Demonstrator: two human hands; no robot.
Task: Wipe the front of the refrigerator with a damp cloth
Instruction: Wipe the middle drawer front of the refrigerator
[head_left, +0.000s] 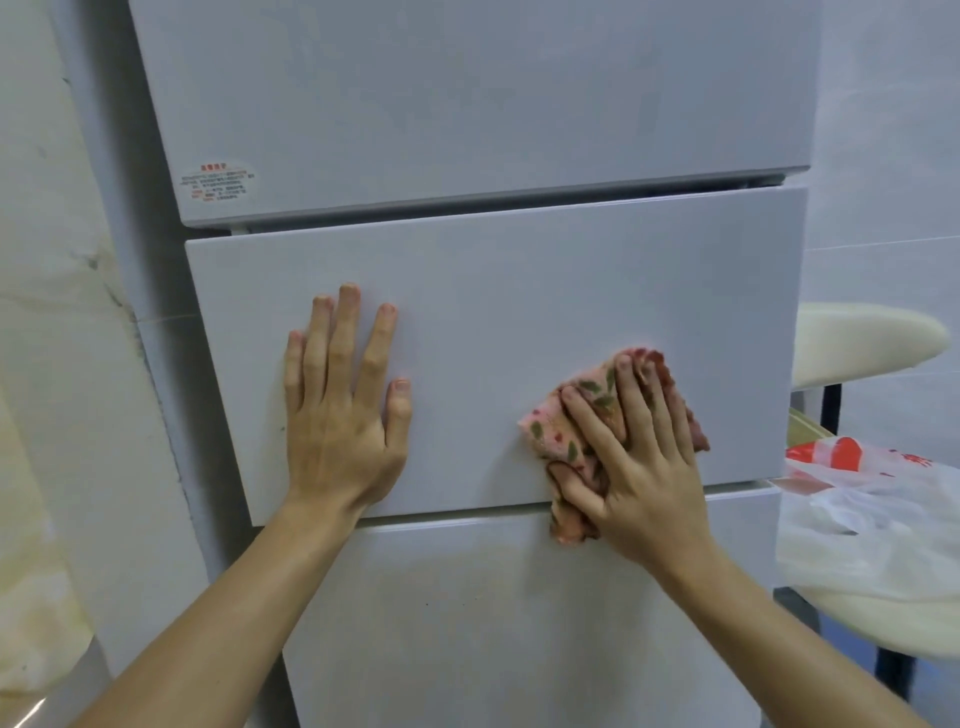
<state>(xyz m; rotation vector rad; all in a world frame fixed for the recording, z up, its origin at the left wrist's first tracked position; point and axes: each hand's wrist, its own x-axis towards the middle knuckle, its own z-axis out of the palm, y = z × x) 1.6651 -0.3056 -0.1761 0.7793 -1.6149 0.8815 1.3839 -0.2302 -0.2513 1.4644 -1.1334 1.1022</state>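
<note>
White three-door refrigerator (467, 104) seen up close, and both hands are on the middle door (519, 291). The left hand (340, 415) lies flat on the left part of that panel, fingers straight and a bit spread, holding nothing. The right hand (639, 467) is over on the right part, fingers stretched out and fanned across a bunched pink floral cloth (550, 431), pressing it against the door. The cloth sits low on the panel and its bottom end hangs over the gap onto the lower door (493, 623). There's a small sticker (218, 186) with red print in the bottom-left corner of the upper door. Off to the right, a cream-coloured stool (862, 338) and a white plastic bag (857, 519) with red print.
</note>
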